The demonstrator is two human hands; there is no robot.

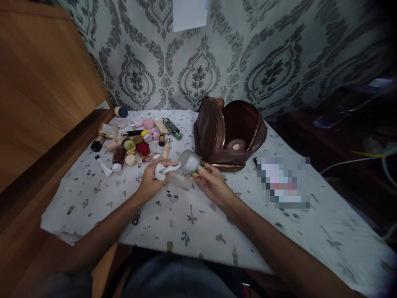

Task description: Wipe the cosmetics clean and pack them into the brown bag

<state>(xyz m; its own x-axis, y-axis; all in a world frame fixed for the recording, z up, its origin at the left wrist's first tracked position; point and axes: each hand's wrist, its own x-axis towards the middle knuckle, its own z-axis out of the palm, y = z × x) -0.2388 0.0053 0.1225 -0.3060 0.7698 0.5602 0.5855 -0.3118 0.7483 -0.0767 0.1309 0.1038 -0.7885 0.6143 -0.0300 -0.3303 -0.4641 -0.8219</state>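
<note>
In the middle of the head view, my right hand (213, 182) is closed around the capped end of a frosted bottle (188, 162). Green and gold show at that end, close to my fingers. My left hand (151, 182) grips a crumpled white wipe (166, 169), its edge up against or very near the bottle's base. Both hands are over the patterned cloth. Just behind them stands a brown leather bag (211, 128), its zipped top gaping; the inside is dark. Left of the bag lie several cosmetics, among them a red jar (143, 150) and a dark green bottle (172, 128).
A white patterned cloth (192, 223) covers the table. A blurred-out flat object (281, 182) lies to the right. Wooden furniture (46, 82) borders the left side, and a papered wall (198, 70) the back. A pale cable (347, 162) runs at the far right.
</note>
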